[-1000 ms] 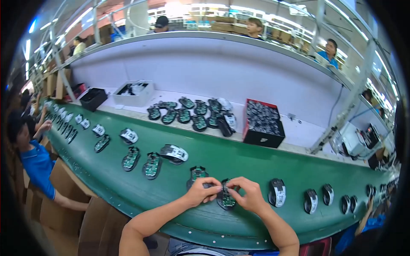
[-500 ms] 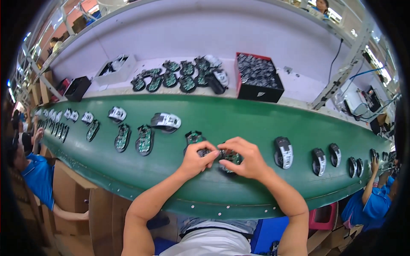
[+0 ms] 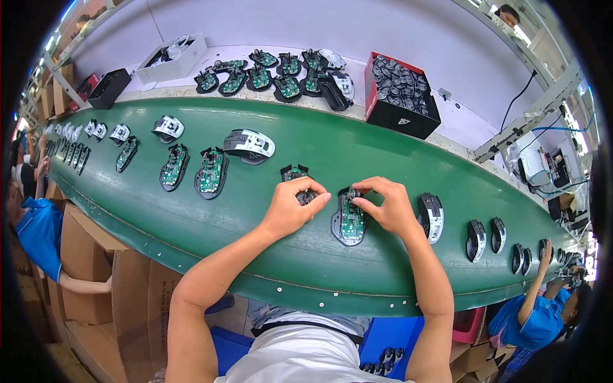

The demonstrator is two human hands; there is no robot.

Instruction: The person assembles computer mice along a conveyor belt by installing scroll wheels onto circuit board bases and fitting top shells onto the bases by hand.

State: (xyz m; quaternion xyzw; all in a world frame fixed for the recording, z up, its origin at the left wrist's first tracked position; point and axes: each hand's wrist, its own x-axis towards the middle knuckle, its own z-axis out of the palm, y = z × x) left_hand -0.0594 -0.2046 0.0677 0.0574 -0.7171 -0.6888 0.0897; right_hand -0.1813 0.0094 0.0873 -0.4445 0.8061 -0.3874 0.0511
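Left of the black-and-white shell (image 3: 433, 218), your right hand (image 3: 391, 208) is pinching a small part (image 3: 352, 193) on the circuit board (image 3: 351, 223). Farther left of that shell, your left hand (image 3: 288, 208) is curling nearly closed, contents unclear

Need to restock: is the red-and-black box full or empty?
Full: dark parts crowd the red-and-black box close to its rim.

Tabletop (image 3: 300, 262): long, green, beneath the fingers (image 3: 372, 184) and out to both sides. Wall panel (image 3: 287, 25): pale lilac, beyond the fingers. Ledge (image 3: 457, 121): whitish, between wall panel and tabletop. Post (image 3: 531, 120): grey metal, slanted, beyond and right of the fingers. Stool (image 3: 469, 327): red, partly hidden, nearer than the fingers, rightward. Strip lights (image 3: 50, 43): bright, far off, left of the fingers.
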